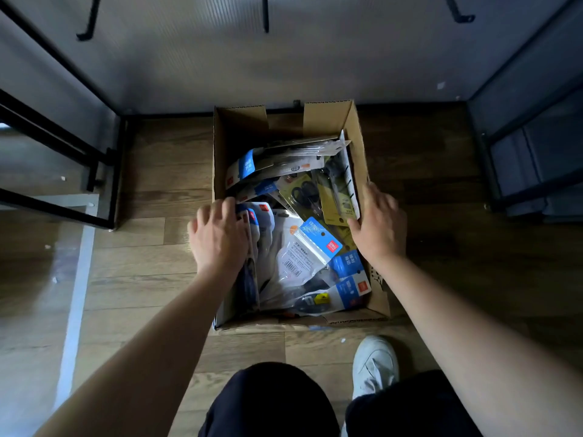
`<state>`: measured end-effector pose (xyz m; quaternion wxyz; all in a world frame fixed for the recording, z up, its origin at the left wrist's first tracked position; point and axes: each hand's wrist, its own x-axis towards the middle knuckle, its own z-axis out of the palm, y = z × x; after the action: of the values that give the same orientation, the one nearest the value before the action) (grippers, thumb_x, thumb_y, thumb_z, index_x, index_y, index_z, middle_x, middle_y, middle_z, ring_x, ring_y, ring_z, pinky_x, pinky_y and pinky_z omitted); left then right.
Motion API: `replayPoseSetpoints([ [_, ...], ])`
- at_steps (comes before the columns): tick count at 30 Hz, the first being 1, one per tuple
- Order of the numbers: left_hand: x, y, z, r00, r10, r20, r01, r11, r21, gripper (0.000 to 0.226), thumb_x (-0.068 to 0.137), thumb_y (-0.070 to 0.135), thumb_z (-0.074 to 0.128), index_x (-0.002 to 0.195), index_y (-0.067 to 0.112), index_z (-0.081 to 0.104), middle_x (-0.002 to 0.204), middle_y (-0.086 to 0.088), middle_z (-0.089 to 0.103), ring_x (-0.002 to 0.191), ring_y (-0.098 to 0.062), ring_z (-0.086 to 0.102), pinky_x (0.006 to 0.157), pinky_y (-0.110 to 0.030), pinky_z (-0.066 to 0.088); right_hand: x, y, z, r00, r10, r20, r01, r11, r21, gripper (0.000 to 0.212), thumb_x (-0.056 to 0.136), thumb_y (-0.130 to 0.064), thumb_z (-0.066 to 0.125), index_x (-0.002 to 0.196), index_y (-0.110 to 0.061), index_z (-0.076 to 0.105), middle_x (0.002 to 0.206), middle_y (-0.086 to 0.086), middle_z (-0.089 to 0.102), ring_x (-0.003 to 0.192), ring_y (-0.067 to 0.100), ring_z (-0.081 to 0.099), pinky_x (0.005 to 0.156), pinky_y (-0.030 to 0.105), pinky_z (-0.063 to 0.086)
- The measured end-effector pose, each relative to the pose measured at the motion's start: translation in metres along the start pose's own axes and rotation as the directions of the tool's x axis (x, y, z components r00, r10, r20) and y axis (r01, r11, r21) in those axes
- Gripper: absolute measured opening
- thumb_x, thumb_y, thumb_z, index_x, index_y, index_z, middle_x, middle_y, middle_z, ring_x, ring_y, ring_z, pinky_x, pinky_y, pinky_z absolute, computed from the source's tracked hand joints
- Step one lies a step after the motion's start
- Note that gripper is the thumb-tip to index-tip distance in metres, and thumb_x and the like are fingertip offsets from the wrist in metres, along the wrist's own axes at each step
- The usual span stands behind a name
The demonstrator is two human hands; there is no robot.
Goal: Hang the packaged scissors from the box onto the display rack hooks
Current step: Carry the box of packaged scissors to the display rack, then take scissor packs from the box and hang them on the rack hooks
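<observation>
Selection is the step in hand: packaged scissors [303, 247] lie heaped in the box [356, 127] on the floor. The left hand [217, 234] curls its grip round packs at the left wall; the right hand [378, 225] rests spread at the right rim. Next, lifting one pack to an empty hook [266, 17].

Dim, underexposed; light glare on floor [67, 279] at left, wide-angle bending at edges, slight blur.

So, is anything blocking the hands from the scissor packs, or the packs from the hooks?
Nothing visible. The box is open-topped; the left hand already touches the scissor packs along its left wall, and the right hand rests at the right wall. The three hooks above hang bare, with open space between.
</observation>
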<state>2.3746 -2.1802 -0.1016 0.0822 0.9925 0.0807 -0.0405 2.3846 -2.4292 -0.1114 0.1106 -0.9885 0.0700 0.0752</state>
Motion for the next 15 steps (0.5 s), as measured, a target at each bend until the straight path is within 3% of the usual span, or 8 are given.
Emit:
replayPoseSetpoints([
  [3,0.0,0.011,0.013,0.965,0.261,0.013,-0.261,0.96,0.105,0.032,0.083,0.024,0.052,0.11,0.01,0.06,0.108,-0.012,0.061,0.098,-0.033,0.056,0.076,-0.042,0.043,0.003,0.002,-0.001,0.973,-0.21,0.098,0.221,0.967,-0.127,0.059,0.092,-0.024,0.056,0.145,-0.017,0.03,0.151,0.003,0.034,0.139,0.023,0.028,0.112,0.04,0.025],
  [6,-0.005,0.028,0.026,0.899,0.426,0.102,-0.436,0.893,0.109,0.03,0.082,0.027,0.06,0.107,0.01,0.063,0.106,-0.013,0.063,0.094,-0.033,0.059,0.075,-0.041,0.046,0.01,0.008,-0.006,0.884,-0.412,0.221,0.459,0.853,-0.247,0.043,0.095,-0.017,0.048,0.137,-0.017,0.043,0.144,0.002,0.041,0.135,0.021,0.029,0.111,0.037,0.021],
  [10,-0.018,0.059,0.044,0.859,0.427,0.282,-0.455,0.889,0.04,0.054,0.093,0.047,0.047,0.136,0.015,0.04,0.134,-0.006,0.045,0.122,-0.026,0.043,0.096,-0.037,0.035,0.005,0.025,-0.014,0.774,-0.472,0.423,0.616,0.715,-0.33,0.033,0.097,-0.021,0.042,0.128,-0.014,0.051,0.133,0.003,0.048,0.127,0.022,0.034,0.106,0.034,0.025],
  [15,-0.04,0.089,0.064,0.854,0.331,0.402,-0.378,0.925,0.043,0.082,0.091,0.056,0.043,0.149,0.01,0.008,0.153,-0.013,0.016,0.139,-0.029,0.02,0.11,-0.039,0.027,-0.018,0.032,-0.019,0.615,-0.554,0.562,0.786,0.49,-0.377,0.048,0.095,-0.048,0.039,0.121,-0.014,0.06,0.126,0.003,0.058,0.128,0.025,0.036,0.109,0.04,0.023],
])
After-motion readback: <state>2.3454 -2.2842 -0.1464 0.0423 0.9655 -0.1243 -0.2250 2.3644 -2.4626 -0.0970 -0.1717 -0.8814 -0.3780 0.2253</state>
